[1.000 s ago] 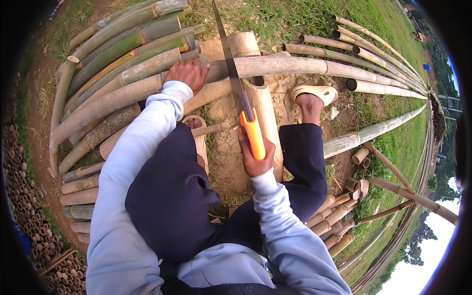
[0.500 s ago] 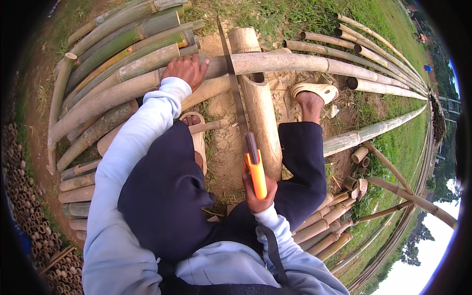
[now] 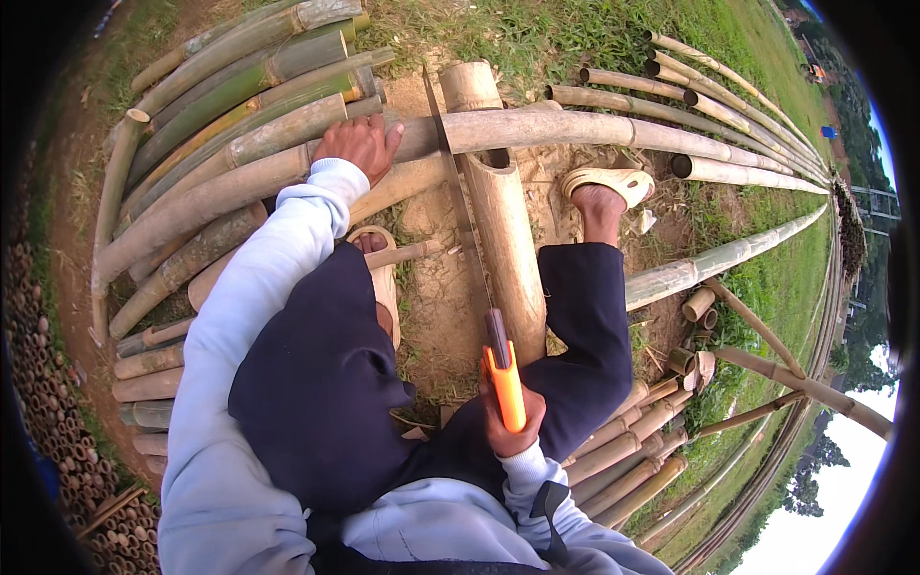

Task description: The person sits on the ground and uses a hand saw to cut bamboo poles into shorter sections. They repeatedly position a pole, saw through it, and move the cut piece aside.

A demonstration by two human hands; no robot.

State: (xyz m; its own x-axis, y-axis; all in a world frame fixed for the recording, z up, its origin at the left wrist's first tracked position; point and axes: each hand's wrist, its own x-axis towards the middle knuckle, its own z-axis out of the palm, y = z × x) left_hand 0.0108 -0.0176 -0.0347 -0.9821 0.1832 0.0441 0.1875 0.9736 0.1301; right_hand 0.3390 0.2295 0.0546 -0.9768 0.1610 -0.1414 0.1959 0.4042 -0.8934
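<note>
A long bamboo pole (image 3: 575, 127) lies crosswise over a thick notched bamboo log (image 3: 510, 249). My left hand (image 3: 359, 149) rests on the pole just left of the saw, fingers curled over its top and the thumb toward the blade. In my right hand (image 3: 513, 417) is a hand saw (image 3: 506, 383) with an orange and dark handle, my fingers wrapped round the grip. Its long thin blade runs away from me and crosses the pole near the log's notch. How deep the blade sits in the pole I cannot tell.
Cut bamboo lengths (image 3: 278, 72) are stacked at the left, several with green skin. More poles (image 3: 728, 110) stretch off to the right. Short bamboo pieces (image 3: 623, 450) lie beside my right knee. My sandalled feet stand on either side of the log.
My right hand has drawn the saw back toward me, its handle now lower in view. The left hand stays on the pole; the view has shifted slightly.
</note>
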